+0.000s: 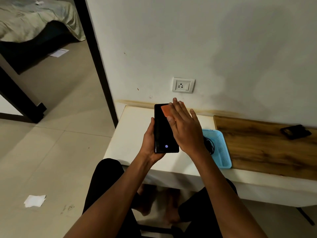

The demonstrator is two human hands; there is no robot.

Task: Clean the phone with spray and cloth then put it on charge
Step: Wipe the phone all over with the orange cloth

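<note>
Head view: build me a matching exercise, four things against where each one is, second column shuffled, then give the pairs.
Things:
1. phone
2. orange cloth
3. black cable
4. socket

Places:
A. on the wall
B. in the blue basket
C. held in the left hand
D. under the right hand, on the screen

Pairs: 1-C, 2-D, 3-B, 4-A

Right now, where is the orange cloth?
The orange cloth lies under the right hand, pressed on the phone, just below the wall socket.
</note>
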